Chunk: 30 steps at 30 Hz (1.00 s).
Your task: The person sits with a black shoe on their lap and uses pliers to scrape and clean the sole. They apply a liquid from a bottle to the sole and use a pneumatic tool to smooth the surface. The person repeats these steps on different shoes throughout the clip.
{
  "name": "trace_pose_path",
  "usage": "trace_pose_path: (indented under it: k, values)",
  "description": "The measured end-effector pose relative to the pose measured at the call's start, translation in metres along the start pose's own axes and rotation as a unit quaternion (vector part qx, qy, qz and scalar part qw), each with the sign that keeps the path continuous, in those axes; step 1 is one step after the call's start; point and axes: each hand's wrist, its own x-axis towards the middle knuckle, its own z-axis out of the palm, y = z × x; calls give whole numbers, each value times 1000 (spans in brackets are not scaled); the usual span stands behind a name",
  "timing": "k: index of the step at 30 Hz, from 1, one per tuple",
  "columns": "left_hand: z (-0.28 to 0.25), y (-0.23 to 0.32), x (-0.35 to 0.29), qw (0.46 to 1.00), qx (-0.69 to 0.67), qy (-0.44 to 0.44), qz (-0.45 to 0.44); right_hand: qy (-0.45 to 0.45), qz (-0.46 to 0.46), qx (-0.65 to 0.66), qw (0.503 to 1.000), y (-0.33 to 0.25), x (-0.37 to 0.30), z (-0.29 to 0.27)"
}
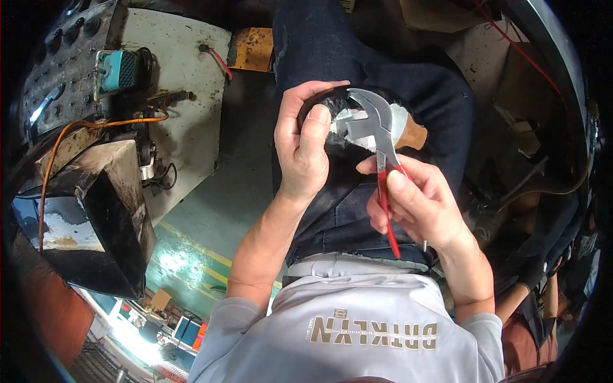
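Observation:
A black shoe upper lies sole side up across my thighs, with a white, torn-looking underside and a brown piece at its right end. My left hand grips the left end, thumb on top of the underside and fingers around the far edge. In my right hand are lasting pliers with grey curved jaws and red handles. The pliers' head rests over the middle of the shoe; whether its jaws pinch any material I cannot tell. Below my right palm pokes a thin pale tip, too small to name.
On the left stands a grimy machine with a knobbed panel, a teal box-shaped part and an orange cable. A black box-like housing sits nearer. At the lower right shows another person's arm. Yellow lines mark the floor.

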Motion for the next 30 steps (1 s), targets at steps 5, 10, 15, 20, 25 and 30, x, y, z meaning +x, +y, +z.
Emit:
trace_pose_path:
  k: [5,10,15,20,25,30]
  values:
    - [-1,-4,1,1000,-8,-2,-3,-12,42,93,995,-7,-3,-5]
    - [0,-2,2,1000,-7,0,-8,15,4,-103,995,-19,0,-10]
    - [1,-6,6,1000,-6,10,-11,133,-82,-417,895,-28,-4,2]
    - [-6,-12,8,997,-30,50,-45,131,-43,-316,939,-32,-12,-15]
    - [5,-13,-3,995,-53,48,-66,297,-233,-410,830,-91,-53,-19]
    - [24,-33,-7,977,-180,2,-115,456,-304,-727,414,-191,-44,-43]
